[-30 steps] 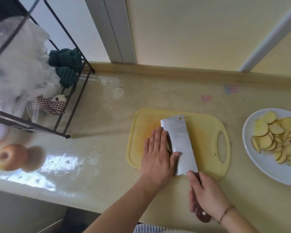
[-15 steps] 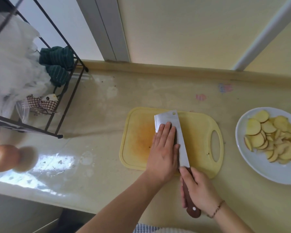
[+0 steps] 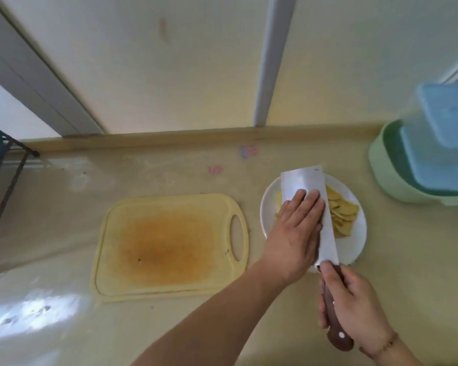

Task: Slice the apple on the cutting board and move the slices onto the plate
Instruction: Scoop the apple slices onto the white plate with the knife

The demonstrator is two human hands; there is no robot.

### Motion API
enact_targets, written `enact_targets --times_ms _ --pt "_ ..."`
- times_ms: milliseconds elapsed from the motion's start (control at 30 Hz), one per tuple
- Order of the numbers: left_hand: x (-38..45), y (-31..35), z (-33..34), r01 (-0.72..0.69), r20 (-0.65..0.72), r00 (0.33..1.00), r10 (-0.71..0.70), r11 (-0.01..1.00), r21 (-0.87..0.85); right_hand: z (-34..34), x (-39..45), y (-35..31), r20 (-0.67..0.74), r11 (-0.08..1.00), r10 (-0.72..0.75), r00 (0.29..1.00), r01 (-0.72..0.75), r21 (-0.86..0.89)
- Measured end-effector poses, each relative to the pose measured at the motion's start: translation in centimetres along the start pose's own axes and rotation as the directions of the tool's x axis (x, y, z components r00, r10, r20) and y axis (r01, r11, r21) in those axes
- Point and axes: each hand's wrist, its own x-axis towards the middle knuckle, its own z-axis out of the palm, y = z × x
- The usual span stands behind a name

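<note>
Cleaver [image 3: 312, 204] over plate [image 3: 354, 249], right of centre in the frame — blade lies flat, right hand [image 3: 354, 305] wrapped around the brown handle, left hand [image 3: 294, 233] laid flat on the blade with fingers straight. Slices [image 3: 341, 215] are heaped on the plate's far side; any under the blade are hidden. Cutting board [image 3: 169, 247] at centre holds no apple pieces. Judgement: tilt the blade edge-down and sweep the slices off with flat fingers — keep fingertips away from the edge.
</note>
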Motion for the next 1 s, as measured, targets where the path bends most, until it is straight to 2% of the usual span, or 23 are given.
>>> enact_targets --times_ms 233,400,533,633,700,767,833,900,1000 --pt "2.2 1.2 5.8 -0.037 -0.050 0.998 0.040 0.998 0.055 -5.9 1.8 2.4 -0.037 0.999 0.026 0.999 -0.028 -0.039" --pt "1.2 0.0 5.5 -0.009 -0.003 1.000 0.010 0.970 0.245 -7.8 2.7 3.1 -0.037 0.998 0.030 0.999 -0.032 -0.058" --pt "-0.2 -0.2 3.5 -0.098 0.033 0.995 0.092 0.932 0.348 -9.4 3.0 3.3 -0.055 0.997 0.021 0.998 -0.026 -0.079" --pt "-0.9 -0.7 2.5 -0.209 0.054 0.978 0.204 0.905 0.372 -10.1 3.3 3.3 -0.059 0.997 0.008 0.998 -0.012 -0.082" --pt "-0.4 -0.6 2.4 -0.222 0.023 0.973 0.230 0.903 0.368 -10.3 3.6 3.3 -0.061 0.997 -0.001 0.998 -0.004 -0.075" --pt "0.9 -0.5 2.7 -0.123 -0.018 0.990 0.142 0.906 0.406 -10.3 3.8 3.3 -0.050 0.995 -0.019 0.999 0.014 -0.099" --pt "1.9 -0.4 3.0 -0.005 -0.009 1.000 0.011 0.868 0.497 -10.2 3.9 3.4 -0.028 0.991 -0.037 0.999 0.033 -0.127" --pt "2.3 -0.6 3.2 -0.002 0.056 0.998 -0.032 0.854 0.520 -10.1 3.9 3.4 -0.010 0.988 -0.055 0.998 0.053 -0.148" --pt "2.1 -0.8 3.1 -0.046 0.085 0.996 0.003 0.857 0.513 -10.2 3.8 3.6 -0.004 0.984 -0.073 0.997 0.071 -0.164"
